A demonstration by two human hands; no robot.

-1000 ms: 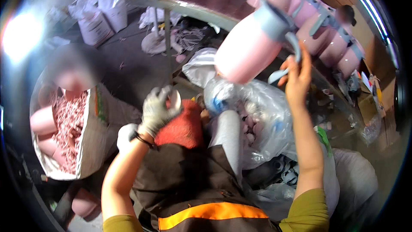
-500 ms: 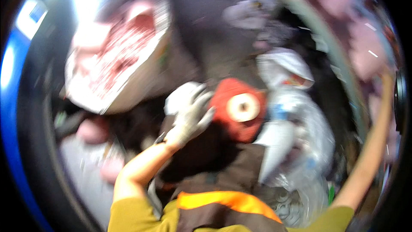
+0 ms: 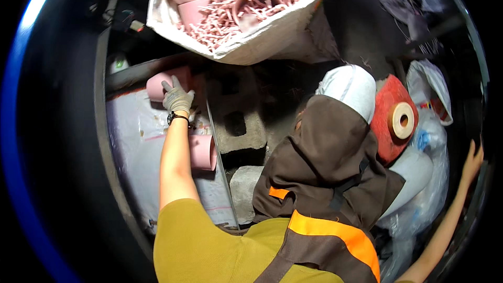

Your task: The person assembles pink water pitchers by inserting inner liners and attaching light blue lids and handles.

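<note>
While a pink plastic cone (image 3: 157, 85) lies at the far left on a white sheet (image 3: 137, 147), the gloved left hand (image 3: 177, 98) rests on it, fingers closed over its side. Just nearer lies a second pink cone (image 3: 201, 152). Far right, the bare right hand (image 3: 473, 161) hangs with fingers loosely open beside a red yarn spool (image 3: 394, 120).

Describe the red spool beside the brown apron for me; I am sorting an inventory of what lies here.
The red cone-shaped spool of thread looks wound in fuzzy red yarn around a pale cardboard tube, whose round open end faces the camera. It lies tilted on its side, wedged between the brown apron and clear plastic bags, with a white rounded bundle against its upper left. Neither hand touches it.
</note>
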